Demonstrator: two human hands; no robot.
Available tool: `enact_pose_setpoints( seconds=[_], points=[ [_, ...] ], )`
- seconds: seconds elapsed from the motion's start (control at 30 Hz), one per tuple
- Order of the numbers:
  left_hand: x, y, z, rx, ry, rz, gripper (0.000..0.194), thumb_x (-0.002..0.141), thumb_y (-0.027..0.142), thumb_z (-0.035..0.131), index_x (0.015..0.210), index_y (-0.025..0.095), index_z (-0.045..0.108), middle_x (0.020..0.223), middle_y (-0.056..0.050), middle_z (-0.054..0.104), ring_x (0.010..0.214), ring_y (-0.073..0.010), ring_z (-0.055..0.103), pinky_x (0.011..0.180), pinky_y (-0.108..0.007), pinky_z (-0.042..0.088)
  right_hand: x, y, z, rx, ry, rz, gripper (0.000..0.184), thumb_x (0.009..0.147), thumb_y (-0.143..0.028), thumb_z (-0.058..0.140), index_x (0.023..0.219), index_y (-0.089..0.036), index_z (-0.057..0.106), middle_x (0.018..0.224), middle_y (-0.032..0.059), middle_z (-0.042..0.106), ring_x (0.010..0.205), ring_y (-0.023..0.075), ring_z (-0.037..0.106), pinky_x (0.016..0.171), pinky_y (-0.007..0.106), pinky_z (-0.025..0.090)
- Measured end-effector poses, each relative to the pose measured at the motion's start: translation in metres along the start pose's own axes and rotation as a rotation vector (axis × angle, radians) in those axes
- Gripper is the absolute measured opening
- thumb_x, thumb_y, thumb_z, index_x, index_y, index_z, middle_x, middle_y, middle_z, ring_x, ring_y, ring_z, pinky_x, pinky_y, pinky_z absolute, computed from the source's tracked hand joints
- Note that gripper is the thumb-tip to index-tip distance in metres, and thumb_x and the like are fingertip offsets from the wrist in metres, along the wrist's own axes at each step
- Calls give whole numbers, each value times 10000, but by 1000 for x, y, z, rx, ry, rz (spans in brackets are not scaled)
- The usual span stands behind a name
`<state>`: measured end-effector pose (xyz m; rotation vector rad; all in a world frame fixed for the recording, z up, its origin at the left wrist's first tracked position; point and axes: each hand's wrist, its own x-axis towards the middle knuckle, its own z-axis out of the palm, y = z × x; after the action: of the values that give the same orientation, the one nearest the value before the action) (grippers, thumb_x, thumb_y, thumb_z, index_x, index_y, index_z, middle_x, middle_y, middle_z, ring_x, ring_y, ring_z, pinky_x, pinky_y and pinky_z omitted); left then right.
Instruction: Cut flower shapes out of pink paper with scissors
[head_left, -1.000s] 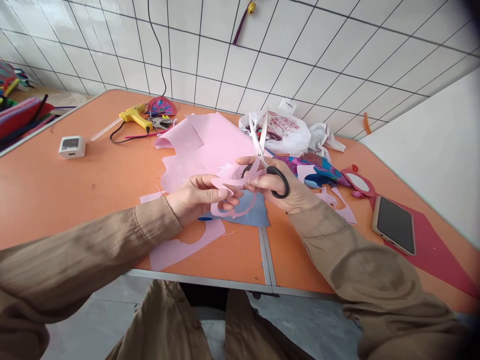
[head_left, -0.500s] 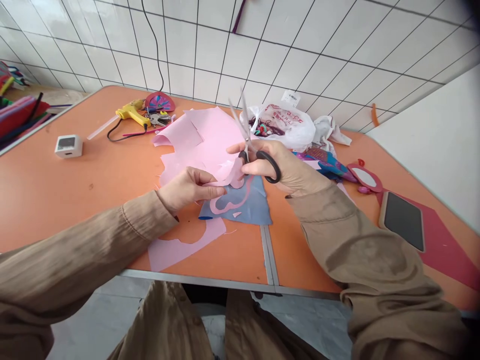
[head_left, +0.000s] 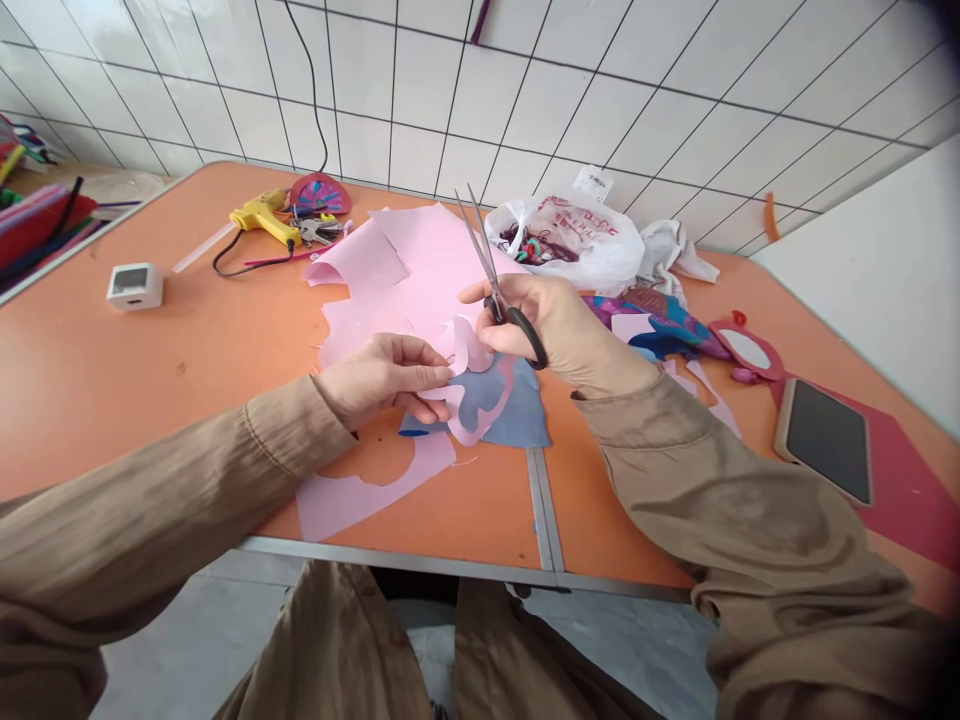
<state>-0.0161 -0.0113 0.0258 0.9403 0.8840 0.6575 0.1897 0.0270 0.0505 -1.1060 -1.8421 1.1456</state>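
Between the thumb and fingers of my left hand (head_left: 394, 378) is a curvy pink cut-out (head_left: 471, 352), thin like fabric or felt. My right hand (head_left: 559, 325) has the black-handled scissors (head_left: 489, 268) in its grip, blades pointing up and away and slightly apart. The right fingertips are close to the cut-out's upper right edge; I cannot tell if they touch it. Below the hands lies a grey-blue piece of cloth (head_left: 525, 415), with a curved pink strip (head_left: 480, 428) over it. Beyond them spreads a large pink sheet (head_left: 427, 255). A pink offcut (head_left: 375, 490) rests near the table's front edge.
A yellow glue gun (head_left: 266, 220) and pliers (head_left: 321, 230) lie at the back left, near a small white box (head_left: 135, 287). A white plastic bag (head_left: 592, 240) sits at the back. On the right are a phone (head_left: 829, 440) and red sheet (head_left: 911, 480).
The scissors' blades have come closer together and tilted left. The curved pink strip has shifted right and nearer the left fingers. The view has turned slightly.
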Motion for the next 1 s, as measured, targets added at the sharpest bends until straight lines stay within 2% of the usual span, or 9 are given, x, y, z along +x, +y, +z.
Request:
enact_pose_setpoints(
  seconds=[0.13,0.33,0.5,0.53,0.6,0.67,0.73,0.9,1.0],
  points=[
    [1,-2,-2,56,-26,-1,261,657,245,900,669,109,678,619,-118,738,508,-154,680,490,-211,545,-2,-6,1,-1,41,15,258,679,-101,626,929,-147,673,660,-51,567,602,78,520,585,216,428],
    [1,-4,-4,156,12,42,230,588,273,923,603,122,751,474,-20,610,400,-73,520,394,-172,432,-5,-4,6,42,-8,-25,324,714,-134,655,1035,-176,652,698,-43,610,610,102,554,581,239,465],
    [0,-3,-1,-44,-18,4,267,522,291,965,645,142,781,460,3,582,394,-64,500,357,-158,381,-16,-19,3,-75,364,-279,250,817,-188,735,1028,-303,667,905,-8,696,909,175,678,833,321,542],
    [0,-3,0,-84,-15,15,290,503,299,974,645,142,776,470,7,586,398,-66,511,353,-157,385,-20,-24,1,-78,383,-303,210,847,-211,733,1024,-309,678,889,-7,701,908,178,688,866,334,539],
    [-1,-3,1,-158,-6,66,334,471,309,989,652,136,768,498,14,602,405,-65,530,347,-153,397,-30,-34,-3,-49,435,-367,131,879,-282,735,1007,-275,709,786,-3,691,809,182,701,805,348,551],
    [0,-4,2,-218,8,134,358,474,317,993,673,125,765,519,13,620,413,-62,545,356,-146,419,-41,-42,-8,20,317,-427,219,891,-370,739,1038,-208,739,728,20,704,639,175,675,646,344,545],
    [0,-5,3,-272,25,202,346,510,299,986,706,115,769,538,5,643,436,-65,574,399,-143,466,-53,-46,-13,135,113,-385,350,866,-458,758,1079,-180,753,679,33,704,591,191,663,562,347,546],
    [1,-6,5,-436,72,306,285,516,138,966,705,125,753,689,-8,725,585,-105,692,561,-177,572,-78,-32,-9,301,-82,-139,541,809,-599,760,1198,-222,754,742,41,716,566,169,641,548,324,544],
    [0,-8,6,-454,95,318,283,516,150,966,678,127,735,686,-6,725,597,-112,698,571,-185,571,-84,-16,5,396,-219,-2,517,838,-571,750,1209,-211,741,727,28,708,550,140,659,572,293,561]
  ],
)
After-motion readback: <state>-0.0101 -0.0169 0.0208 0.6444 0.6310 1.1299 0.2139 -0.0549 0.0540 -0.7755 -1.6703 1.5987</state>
